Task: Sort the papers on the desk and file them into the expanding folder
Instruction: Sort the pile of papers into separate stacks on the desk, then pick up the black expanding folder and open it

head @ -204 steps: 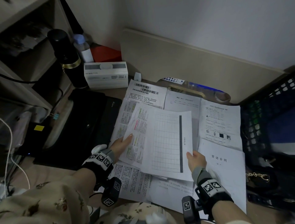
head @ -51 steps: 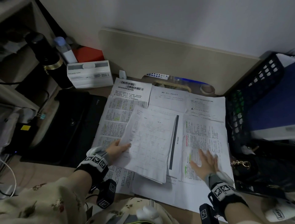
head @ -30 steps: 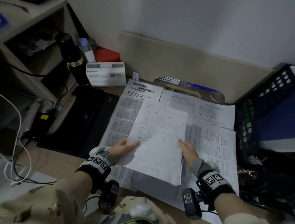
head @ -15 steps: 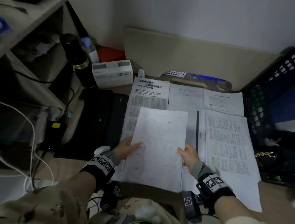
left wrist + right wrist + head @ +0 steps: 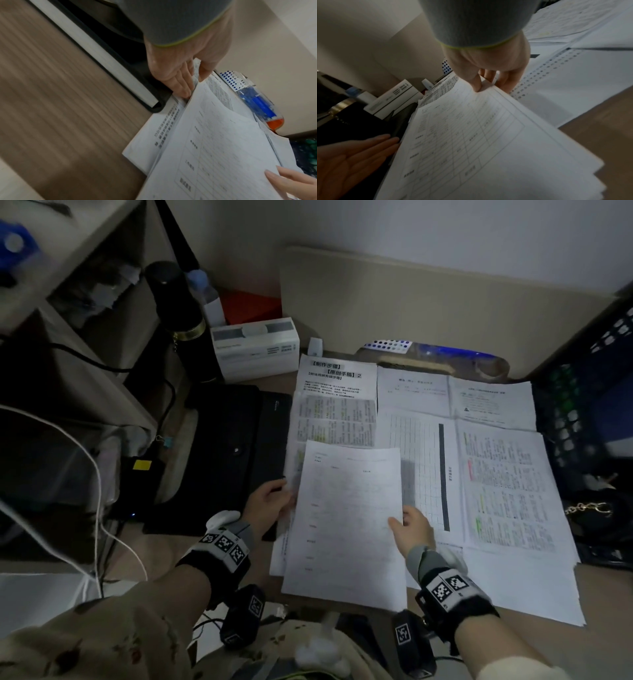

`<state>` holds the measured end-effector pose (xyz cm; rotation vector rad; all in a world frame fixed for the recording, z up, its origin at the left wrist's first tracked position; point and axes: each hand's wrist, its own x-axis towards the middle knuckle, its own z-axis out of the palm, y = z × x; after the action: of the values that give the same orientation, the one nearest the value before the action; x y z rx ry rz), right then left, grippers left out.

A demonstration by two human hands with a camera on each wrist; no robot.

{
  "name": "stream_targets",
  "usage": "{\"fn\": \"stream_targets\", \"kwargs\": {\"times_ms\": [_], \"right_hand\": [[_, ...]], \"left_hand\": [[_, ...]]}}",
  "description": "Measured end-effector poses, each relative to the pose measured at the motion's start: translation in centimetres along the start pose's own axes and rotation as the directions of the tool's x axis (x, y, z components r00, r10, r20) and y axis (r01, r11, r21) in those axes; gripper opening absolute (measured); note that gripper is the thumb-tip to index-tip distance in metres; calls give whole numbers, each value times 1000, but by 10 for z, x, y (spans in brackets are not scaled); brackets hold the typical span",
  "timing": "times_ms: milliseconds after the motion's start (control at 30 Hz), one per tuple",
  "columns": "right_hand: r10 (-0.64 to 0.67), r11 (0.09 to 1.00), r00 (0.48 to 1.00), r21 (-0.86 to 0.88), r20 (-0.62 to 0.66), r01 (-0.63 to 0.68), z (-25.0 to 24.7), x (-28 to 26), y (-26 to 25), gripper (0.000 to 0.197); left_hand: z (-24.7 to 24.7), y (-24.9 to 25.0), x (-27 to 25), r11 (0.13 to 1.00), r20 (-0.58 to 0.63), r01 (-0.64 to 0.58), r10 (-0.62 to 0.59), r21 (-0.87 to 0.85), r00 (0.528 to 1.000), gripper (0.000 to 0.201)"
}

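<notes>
I hold a stack of white form sheets [image 5: 346, 525] a little above the desk's near edge, over other papers. My left hand [image 5: 270, 501] pinches its left edge, thumb on top and fingers beneath [image 5: 193, 86]. At the right edge, my right hand [image 5: 411, 529] pinches with the thumb on the top sheet [image 5: 488, 85]. The black expanding folder [image 5: 236, 453] lies closed just left of the papers. A grid sheet with a dark bar [image 5: 424, 467] and a highlighted text sheet [image 5: 503, 487] lie flat to the right.
A titled sheet [image 5: 335, 378] and more papers cover the back of the desk. A white box [image 5: 253, 347], a black flask [image 5: 174, 313] and a clear pen case [image 5: 435, 354] stand behind. A black crate [image 5: 582, 405] borders the right; a white cable [image 5: 96, 474] hangs at left.
The right hand left the highlighted sheet on the right pile and took the stack's right edge. Both hands have since drawn the stack toward the desk's near edge.
</notes>
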<state>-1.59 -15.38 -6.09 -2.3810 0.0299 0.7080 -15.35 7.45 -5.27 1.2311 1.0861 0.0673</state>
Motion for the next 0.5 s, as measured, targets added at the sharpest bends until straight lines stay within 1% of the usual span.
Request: {"fn": "stream_targets", "kwargs": {"times_ms": [67, 133, 200, 267, 367, 500], "right_hand": [[-13, 1000, 999, -22, -40, 12, -2, 1, -2, 37], [-25, 996, 996, -88, -84, 17, -1, 3, -3, 52], [-13, 990, 996, -141, -92, 0, 0, 7, -1, 61], [-8, 987, 998, -161, -62, -2, 3, 8, 1, 62], [-19, 979, 1000, -205, -12, 16, 7, 13, 2, 56], [-34, 965, 999, -259, 6, 35, 11, 14, 0, 51]], "left_hand": [[-1, 2, 1, 1000, -8, 0, 0, -21, 1000, 41], [-2, 3, 0, 998, -5, 1, -1, -67, 1000, 39], [-2, 3, 1, 996, 1, 5, -5, -84, 1000, 40], [-4, 2, 2, 997, -8, 13, -14, -81, 1000, 40], [-5, 2, 6, 995, -18, 36, -38, -97, 999, 35], [-4, 2, 7, 994, -8, 50, -51, -99, 999, 32]]}}
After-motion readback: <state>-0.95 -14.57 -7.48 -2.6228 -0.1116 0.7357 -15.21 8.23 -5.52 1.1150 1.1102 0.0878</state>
